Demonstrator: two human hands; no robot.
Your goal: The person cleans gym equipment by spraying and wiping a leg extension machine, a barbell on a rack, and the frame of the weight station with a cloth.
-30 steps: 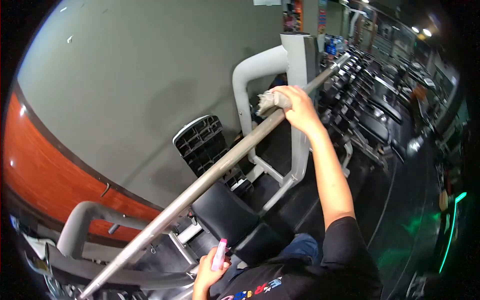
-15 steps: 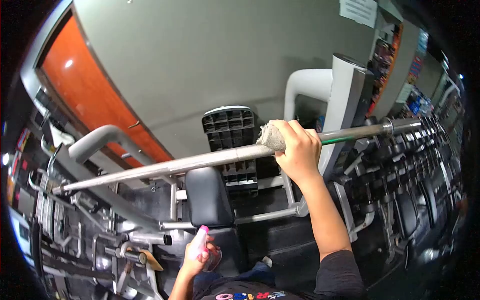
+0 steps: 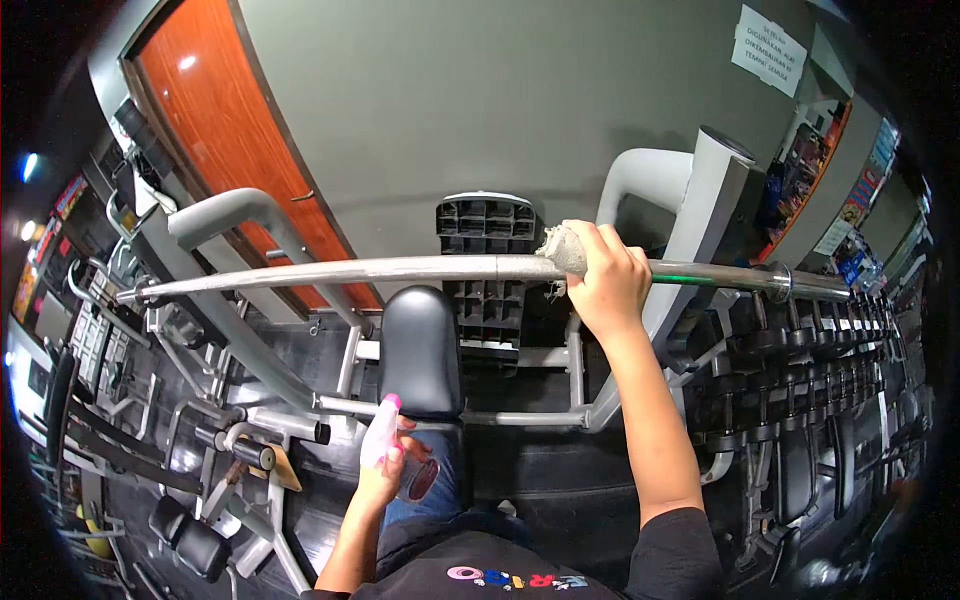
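Note:
A long steel barbell (image 3: 400, 271) lies across a white rack, spanning the view from left to right. My right hand (image 3: 608, 285) grips it right of its middle, with a grey cloth (image 3: 566, 250) wrapped between palm and bar. Low in front of my body, my left hand (image 3: 385, 470) holds a spray bottle (image 3: 382, 437) with a pink top and clear body. A black padded bench seat (image 3: 420, 350) stands below the bar between my two hands.
White rack uprights (image 3: 690, 215) stand at the right, a grey one (image 3: 230, 215) at the left. A black slotted plate (image 3: 487, 225) sits behind the bar against a grey wall. An orange door (image 3: 240, 140) is upper left. Rows of dumbbells (image 3: 830, 340) fill the right side.
My view has swung left, so the bar now looks level. My right hand with the cloth has stayed clamped at about the same place on the bar. The bottle hand has barely moved.

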